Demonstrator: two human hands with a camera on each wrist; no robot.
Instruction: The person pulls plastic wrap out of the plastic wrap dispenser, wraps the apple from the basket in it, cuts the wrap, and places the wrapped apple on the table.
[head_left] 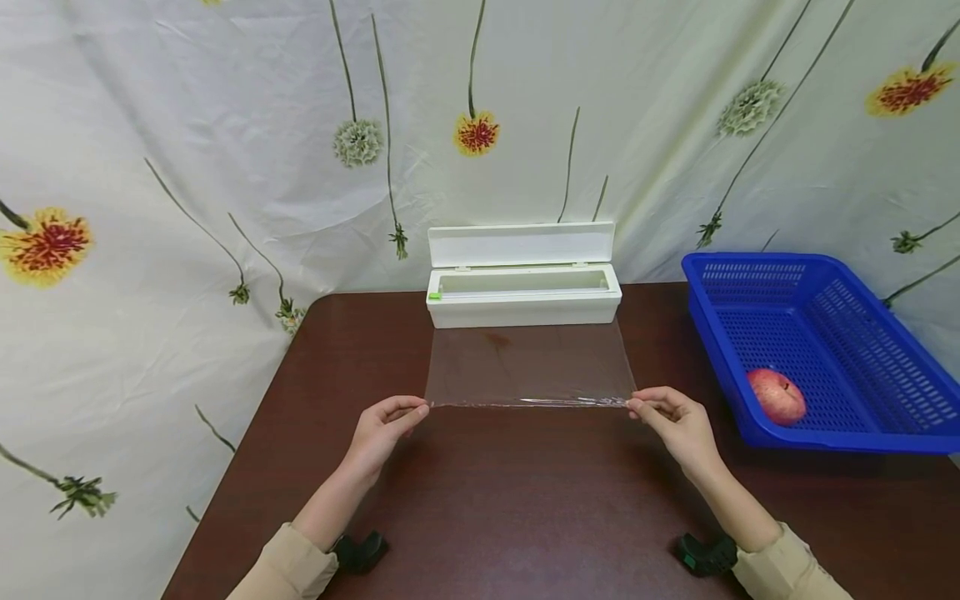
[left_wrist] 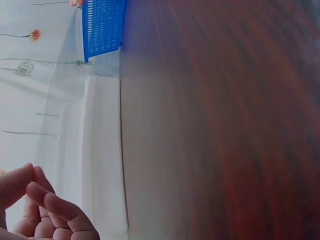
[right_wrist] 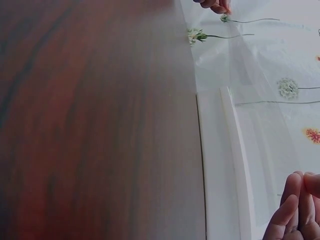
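Note:
A sheet of clear plastic wrap (head_left: 528,367) stretches from the white dispenser box (head_left: 524,312) toward the person. My left hand (head_left: 381,433) pinches its near left corner between thumb and forefinger. At the near right corner, my right hand (head_left: 678,425) pinches the wrap the same way. The near edge between the hands is taut and slightly bunched. The box's lid (head_left: 521,244) stands raised at the back. In the left wrist view, thumb and finger of the left hand (left_wrist: 45,205) meet at the film's edge; the right wrist view shows the right hand (right_wrist: 297,205) likewise.
On the right of the dark brown table (head_left: 495,508) stands a blue plastic basket (head_left: 847,442) with an apple (head_left: 777,397) in its near left corner. A white curtain with printed flowers (head_left: 262,125) hangs behind the table and along its left side.

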